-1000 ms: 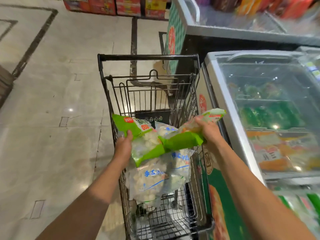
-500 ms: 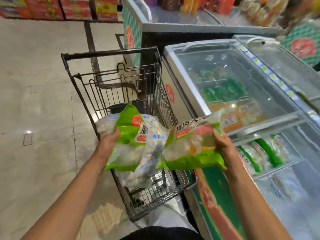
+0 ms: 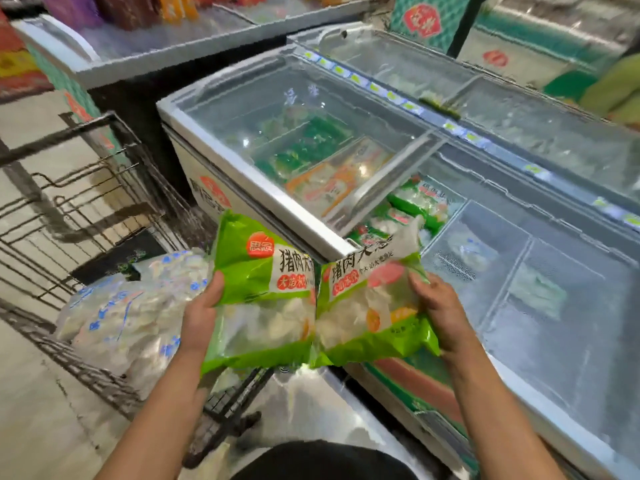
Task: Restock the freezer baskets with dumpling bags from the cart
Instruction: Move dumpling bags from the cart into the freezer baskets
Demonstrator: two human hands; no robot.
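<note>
Both green bags swung right toward the freezer (image 3: pixel 263 199); left hand (image 3: pixel 202 313) grips one bag (image 3: pixel 263 292), right hand (image 3: pixel 438 313) the other bag (image 3: pixel 370 306). I'd clear the near rim, then drop them flat.

the floor (image 3: pixel 41 420) is pale shiny stone with thin dark lines. a second long cold case (image 3: pixel 166 53) stands at the back with bright packets (image 3: pixel 145 8) piled on top, and red boxes (image 3: pixel 17 71) sit by the far left edge. a green sign with a red badge (image 3: pixel 424 20) stands behind.
</note>
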